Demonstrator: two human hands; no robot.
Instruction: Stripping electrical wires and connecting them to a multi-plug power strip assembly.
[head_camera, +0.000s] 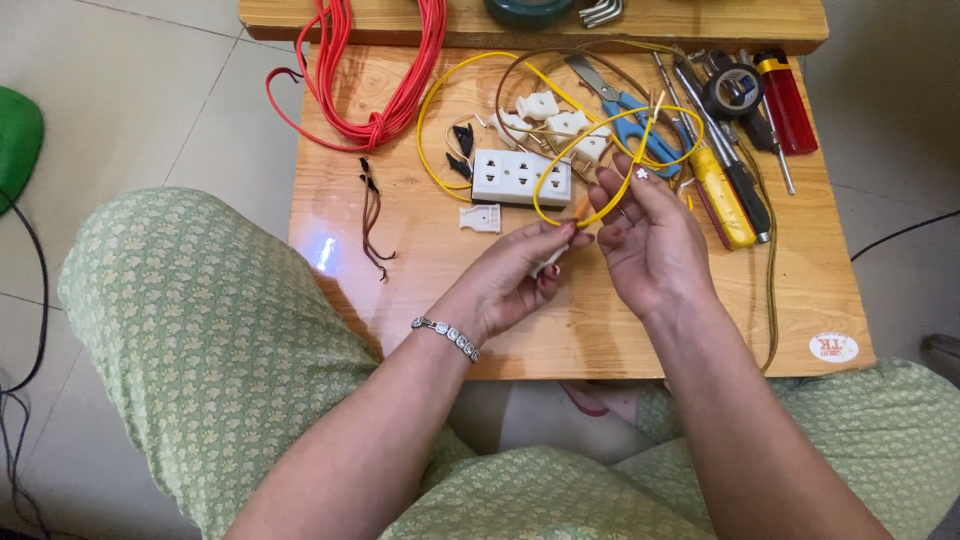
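My left hand (515, 275) pinches a small white part and the end of a yellow wire (560, 155) between thumb and fingertips. My right hand (650, 235) holds the same yellow wire a little further along, fingers curled round it, above the low wooden table (420, 260). The wire loops up over a white socket strip (520, 177) lying just beyond my hands. Several small white plug pieces (540, 105) lie behind the strip, and one white piece (481, 217) sits in front of it.
A coil of red wire (385, 70) lies at the table's far left. Blue-handled pliers (630, 125), a yellow screwdriver (725, 195), black tape (733, 92) and a red lighter (785, 100) crowd the right side. A short brown wire (372, 215) lies left. My knees flank the table.
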